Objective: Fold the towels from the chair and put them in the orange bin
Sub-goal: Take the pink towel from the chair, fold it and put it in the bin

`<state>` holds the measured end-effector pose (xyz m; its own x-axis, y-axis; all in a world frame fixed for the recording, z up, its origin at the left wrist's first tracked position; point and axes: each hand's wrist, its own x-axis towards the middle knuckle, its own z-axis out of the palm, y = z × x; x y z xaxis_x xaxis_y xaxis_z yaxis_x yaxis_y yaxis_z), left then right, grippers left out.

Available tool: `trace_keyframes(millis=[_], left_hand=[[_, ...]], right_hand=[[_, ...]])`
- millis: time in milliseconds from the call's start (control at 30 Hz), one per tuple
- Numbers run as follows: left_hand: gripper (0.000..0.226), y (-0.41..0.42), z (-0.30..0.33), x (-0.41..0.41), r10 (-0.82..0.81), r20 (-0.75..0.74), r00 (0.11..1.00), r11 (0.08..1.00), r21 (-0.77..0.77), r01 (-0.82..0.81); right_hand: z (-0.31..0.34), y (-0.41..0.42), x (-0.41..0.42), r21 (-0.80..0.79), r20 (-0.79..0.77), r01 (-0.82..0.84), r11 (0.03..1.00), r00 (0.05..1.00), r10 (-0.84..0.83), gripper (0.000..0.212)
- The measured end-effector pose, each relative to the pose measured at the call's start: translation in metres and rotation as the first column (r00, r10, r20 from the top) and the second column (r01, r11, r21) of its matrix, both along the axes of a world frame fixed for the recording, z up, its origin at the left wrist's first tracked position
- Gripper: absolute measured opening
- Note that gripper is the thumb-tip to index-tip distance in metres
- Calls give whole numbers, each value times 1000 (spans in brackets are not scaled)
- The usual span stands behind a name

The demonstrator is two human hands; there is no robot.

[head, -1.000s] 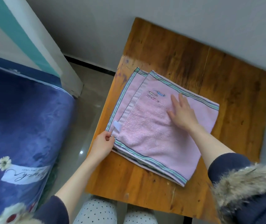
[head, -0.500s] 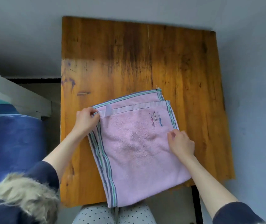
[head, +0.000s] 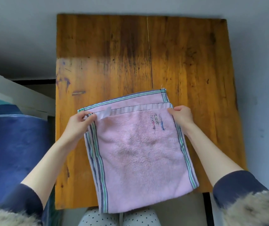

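A pink towel (head: 138, 154) with green and purple striped edges lies folded in two on the wooden table (head: 130, 54), its near end hanging a little over the front edge. My left hand (head: 80, 123) pinches the far left corner of the top layer, beside a white tag. My right hand (head: 181, 115) pinches the far right corner of the same layer. The lower layer sticks out a little beyond the top one at the far side. No orange bin or chair is in view.
A dark blue blanket (head: 13, 152) lies on the left, with a white frame (head: 8, 88) behind it. Grey wall surrounds the table at the back and right. My knees in dotted trousers (head: 119, 217) are under the table's front edge.
The view swung round so the towel now lies square to me. My right hand left the towel's middle and took its far right corner. My left hand kept its corner.
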<state>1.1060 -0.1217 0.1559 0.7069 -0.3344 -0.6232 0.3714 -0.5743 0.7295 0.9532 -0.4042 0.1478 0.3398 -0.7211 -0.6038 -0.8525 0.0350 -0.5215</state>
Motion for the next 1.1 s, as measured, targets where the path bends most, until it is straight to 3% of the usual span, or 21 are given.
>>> trace_keyframes(millis=[133,300,400,533,733,900,1100], left_hand=[[13,-1,11,-10,58,-117,991,986,-151,-76],[17,7,32,-6,76,-191,979,943,-307,-133],[30,16,40,1,117,-172,978,915,-365,-174],[9,15,28,10,167,84,982,979,-132,-155],[15,8,-12,24,-23,371,928,967,244,-73],[12,1,-23,28,-131,454,881,947,321,-25],[12,2,-32,32,-247,384,890,915,395,83]], right_hand=[[15,-13,-9,169,144,118,978,979,-143,34],[55,-27,-27,358,317,90,930,924,-212,11],[72,-36,-22,411,440,69,909,858,-264,11],[58,-41,10,256,369,-59,965,929,-41,13],[12,-35,49,-34,205,-184,982,961,187,11],[1,-34,59,-130,145,-296,946,938,313,10],[3,-33,67,-154,70,-380,912,916,394,8]])
